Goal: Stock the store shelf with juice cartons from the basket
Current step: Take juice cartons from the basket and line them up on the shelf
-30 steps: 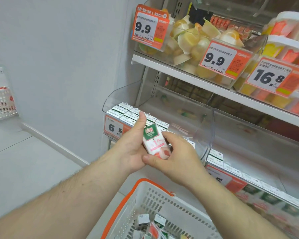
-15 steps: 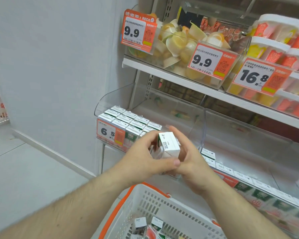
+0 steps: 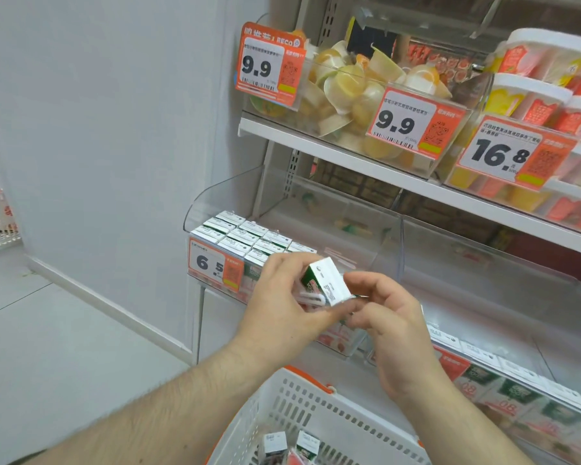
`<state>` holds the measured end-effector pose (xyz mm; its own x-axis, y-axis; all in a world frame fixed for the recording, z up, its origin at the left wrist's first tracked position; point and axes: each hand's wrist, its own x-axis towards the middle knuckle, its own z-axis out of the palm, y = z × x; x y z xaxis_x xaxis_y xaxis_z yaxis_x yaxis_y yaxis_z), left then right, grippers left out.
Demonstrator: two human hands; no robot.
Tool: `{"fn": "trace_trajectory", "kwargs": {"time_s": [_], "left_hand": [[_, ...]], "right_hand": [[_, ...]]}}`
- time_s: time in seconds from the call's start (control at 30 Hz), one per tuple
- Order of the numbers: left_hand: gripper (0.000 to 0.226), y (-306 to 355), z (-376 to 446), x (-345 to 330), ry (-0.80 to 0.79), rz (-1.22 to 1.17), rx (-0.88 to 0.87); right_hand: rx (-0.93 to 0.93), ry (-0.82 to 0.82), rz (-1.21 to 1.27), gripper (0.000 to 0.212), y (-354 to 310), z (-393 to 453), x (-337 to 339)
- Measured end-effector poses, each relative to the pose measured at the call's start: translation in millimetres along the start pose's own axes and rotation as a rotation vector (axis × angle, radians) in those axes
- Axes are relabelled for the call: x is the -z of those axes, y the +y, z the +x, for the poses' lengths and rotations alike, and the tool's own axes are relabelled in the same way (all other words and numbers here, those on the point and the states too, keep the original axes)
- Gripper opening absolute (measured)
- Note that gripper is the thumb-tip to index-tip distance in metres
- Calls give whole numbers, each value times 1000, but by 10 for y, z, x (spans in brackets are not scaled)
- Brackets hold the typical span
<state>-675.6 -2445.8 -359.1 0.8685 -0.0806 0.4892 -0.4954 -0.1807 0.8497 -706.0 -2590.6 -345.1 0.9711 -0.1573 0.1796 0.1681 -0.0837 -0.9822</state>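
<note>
Left hand (image 3: 275,317) grips a small juice carton (image 3: 326,283), fingers curled round it, white top tilted up. Right hand (image 3: 388,325) pinches the carton's near corner. Carton held in front of the clear shelf bin (image 3: 222,196), where rows of cartons (image 3: 249,238) stand. White basket (image 3: 316,414) below holds more cartons.
</note>
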Motion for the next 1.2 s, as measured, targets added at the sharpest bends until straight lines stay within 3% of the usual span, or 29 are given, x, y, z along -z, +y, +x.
{"fn": "trace_trajectory", "kwargs": {"time_s": [0.3,0.53,0.63,0.77,0.97,1.13,1.2], "left_hand": [[51,-67,-28,-46,-75,40,12],[54,-124,-26,-60,-114,77,5],[59,-133,-4,-27,-232,-75,46],[78,-202,65,58,-385,-228,97],[79,-212,77,60,-235,-2,78],[40,-238,94,27,-67,-43,-24],[34,-248,119,47,-50,-64,-54]], "right_hand": [[72,-74,-84,57,-6,-87,-2],[141,-154,-318,71,9,-55,45],[171,-176,-365,71,-10,-55,66],[209,-174,-410,53,-88,-49,66],[260,147,-392,42,-160,-28,-109],[225,192,-336,47,-165,36,-221],[235,194,-413,55,-158,57,-238]]}}
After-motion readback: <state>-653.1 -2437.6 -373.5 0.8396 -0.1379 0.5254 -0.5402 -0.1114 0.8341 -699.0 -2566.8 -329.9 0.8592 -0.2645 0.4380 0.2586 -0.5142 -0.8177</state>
